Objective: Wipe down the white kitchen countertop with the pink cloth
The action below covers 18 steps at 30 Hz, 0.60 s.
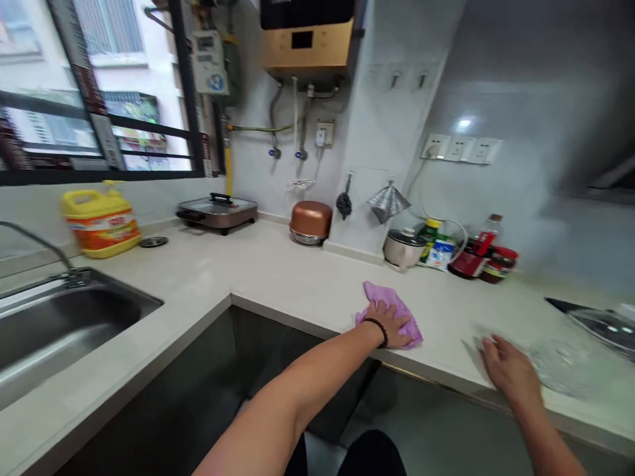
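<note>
My left hand (391, 325), with a dark beaded bracelet on the wrist, lies flat on a purple cleaning cloth (381, 292). Its fingers are spread and press the cloth onto the pale countertop (307, 284) near the front edge. Farther right, my right hand (510, 370) is over the counter, slightly blurred, fingers loosely bent and nothing visible in them. Just beside it is a clear glass dish (563, 360), partly behind the hand.
A sink (74, 330) is set into the left counter, near a yellow detergent jug (102, 221). Along the wall stand an electric pan (218, 211), a copper-coloured pot (311, 220), a cream lidded pot (404, 248) and several jars (499, 264). A glass lid (602, 327) lies far right.
</note>
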{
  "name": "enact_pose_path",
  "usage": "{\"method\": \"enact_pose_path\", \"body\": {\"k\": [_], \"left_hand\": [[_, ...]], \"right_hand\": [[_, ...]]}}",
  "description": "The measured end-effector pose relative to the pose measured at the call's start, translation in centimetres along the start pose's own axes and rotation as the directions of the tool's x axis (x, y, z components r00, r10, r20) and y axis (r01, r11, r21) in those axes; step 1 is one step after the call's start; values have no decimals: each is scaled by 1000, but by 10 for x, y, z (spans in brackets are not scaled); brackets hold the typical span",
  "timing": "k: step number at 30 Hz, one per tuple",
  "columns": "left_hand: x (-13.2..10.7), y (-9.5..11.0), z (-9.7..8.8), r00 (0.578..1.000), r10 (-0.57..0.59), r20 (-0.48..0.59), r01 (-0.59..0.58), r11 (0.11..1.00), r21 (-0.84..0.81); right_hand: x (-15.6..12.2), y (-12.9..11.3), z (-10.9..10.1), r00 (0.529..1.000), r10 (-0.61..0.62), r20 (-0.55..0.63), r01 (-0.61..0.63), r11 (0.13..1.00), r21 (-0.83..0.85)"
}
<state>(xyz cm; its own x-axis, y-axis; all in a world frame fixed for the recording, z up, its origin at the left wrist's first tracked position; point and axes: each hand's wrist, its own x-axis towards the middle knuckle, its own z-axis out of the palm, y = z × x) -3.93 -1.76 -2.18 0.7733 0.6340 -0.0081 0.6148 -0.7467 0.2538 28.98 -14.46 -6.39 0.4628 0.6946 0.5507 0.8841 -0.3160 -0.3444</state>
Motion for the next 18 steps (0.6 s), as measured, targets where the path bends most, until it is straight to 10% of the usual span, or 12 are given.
{"method": "enact_pose_path", "body": {"k": [3, 7, 12, 18], "left_hand": [[12, 40, 17, 990, 139, 40, -138, 990, -13], [23, 25, 3, 985, 171, 32, -170, 985, -29], [11, -80, -44, 982, -176, -66, 179, 983, 38], [-87, -243, -92, 812, -560, -166, 573, 819, 40]], "right_hand": [[-4, -12, -4, 999, 42, 1, -42, 999, 0], [-7, -16, -9, 999, 46, -5, -46, 999, 11], [-6, -6, -7, 996, 80, -28, -78, 996, 51], [-2, 9, 3, 996, 72, -61, -68, 995, 77]]}}
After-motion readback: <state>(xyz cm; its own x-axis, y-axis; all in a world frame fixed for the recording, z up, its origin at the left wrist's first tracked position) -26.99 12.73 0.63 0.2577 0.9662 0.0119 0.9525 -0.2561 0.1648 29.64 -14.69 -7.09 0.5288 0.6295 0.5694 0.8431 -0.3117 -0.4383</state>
